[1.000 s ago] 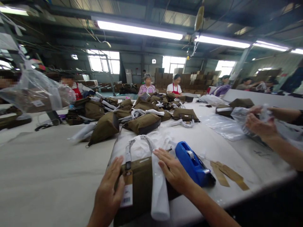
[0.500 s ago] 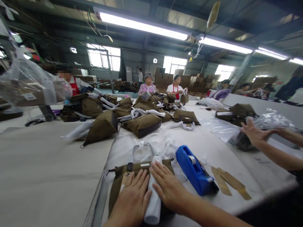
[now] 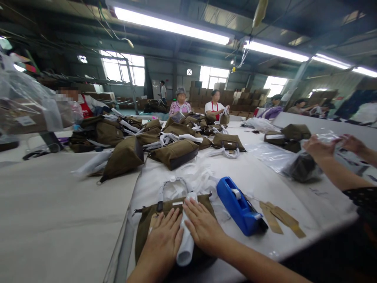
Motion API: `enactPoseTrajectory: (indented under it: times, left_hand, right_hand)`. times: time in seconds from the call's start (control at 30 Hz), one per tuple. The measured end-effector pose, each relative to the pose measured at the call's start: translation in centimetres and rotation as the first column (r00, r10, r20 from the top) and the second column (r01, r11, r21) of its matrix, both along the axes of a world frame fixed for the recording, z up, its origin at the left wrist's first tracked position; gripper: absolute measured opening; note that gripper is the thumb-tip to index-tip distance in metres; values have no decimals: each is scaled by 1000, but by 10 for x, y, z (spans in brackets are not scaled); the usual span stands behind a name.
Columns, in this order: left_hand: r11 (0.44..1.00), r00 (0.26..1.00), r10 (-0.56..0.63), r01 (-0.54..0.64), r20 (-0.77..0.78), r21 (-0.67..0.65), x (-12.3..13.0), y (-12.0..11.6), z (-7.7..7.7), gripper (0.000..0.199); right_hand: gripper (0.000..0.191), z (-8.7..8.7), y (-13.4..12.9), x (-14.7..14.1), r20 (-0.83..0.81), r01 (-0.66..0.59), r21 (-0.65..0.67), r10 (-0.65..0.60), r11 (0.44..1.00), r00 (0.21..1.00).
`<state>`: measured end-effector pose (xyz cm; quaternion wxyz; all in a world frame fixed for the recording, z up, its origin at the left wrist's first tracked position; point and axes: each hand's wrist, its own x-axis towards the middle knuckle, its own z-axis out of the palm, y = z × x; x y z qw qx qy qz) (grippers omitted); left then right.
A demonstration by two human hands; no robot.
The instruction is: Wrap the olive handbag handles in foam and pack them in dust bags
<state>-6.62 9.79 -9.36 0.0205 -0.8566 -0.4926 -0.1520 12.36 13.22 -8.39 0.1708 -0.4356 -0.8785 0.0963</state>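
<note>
An olive-green handbag [image 3: 144, 228] lies flat on the white table in front of me, its wrapped handle loop [image 3: 175, 184] pointing away. On top of it rests a white roll [image 3: 186, 247], a tube with an open near end, running lengthwise between my hands. My left hand [image 3: 165, 239] lies flat on the bag's left part, fingers stretched, its thumb side against the roll. My right hand [image 3: 202, 226] is laid flat from the right, its fingertips over the roll's upper part. Just to the right stands a blue tape dispenser [image 3: 240, 206].
Brown paper strips [image 3: 281, 218] lie right of the dispenser. Several olive bags [image 3: 173, 153] with wrapped handles are heaped farther back. At right, a co-worker's hands [image 3: 324, 147] hold clear plastic around a dark bag [image 3: 303, 167]. A plastic-wrapped bundle [image 3: 26, 114] is at left.
The roll's near end has shifted slightly left and away from me, with my hands still flat. The co-worker's hands have risen and pulled the plastic up. The view has shifted a little.
</note>
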Motion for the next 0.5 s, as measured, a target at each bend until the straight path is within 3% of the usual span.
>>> enactPoseTrajectory:
  times: [0.1,0.17,0.23,0.27,0.3,0.37,0.43,0.5]
  left_hand:
    - [996,995,15,-7,99,-84,-5,-5,9,42]
    - [992,967,75,-49,242,-112,-16,-10,15,38]
    - [979,896,205,-185,395,-88,-33,-16,15,38]
    - [955,839,289,-285,462,-81,-42,-19,13,41]
    - [917,765,381,-383,519,-109,-51,-22,9,51]
    - [817,553,565,-478,612,-321,-64,-27,-3,78]
    - [674,280,737,-367,615,-641,-68,-32,-15,95]
    - [552,65,833,-161,550,-818,-66,-38,-21,100]
  right_hand:
    - [54,4,-2,7,-101,-14,-27,11,1000,995]
    - [57,5,-3,16,-250,16,-72,-34,997,968]
    - [59,1,-4,29,-434,138,-144,-188,980,881]
    - [61,-3,-5,35,-523,210,-226,-301,951,798]
    - [66,-7,-6,42,-586,260,-338,-418,905,694]
    - [76,-14,-11,52,-610,247,-565,-600,787,517]
    - [79,-17,-18,57,-591,93,-719,-677,688,438]
    - [77,-13,-27,57,-618,-98,-768,-692,633,372]
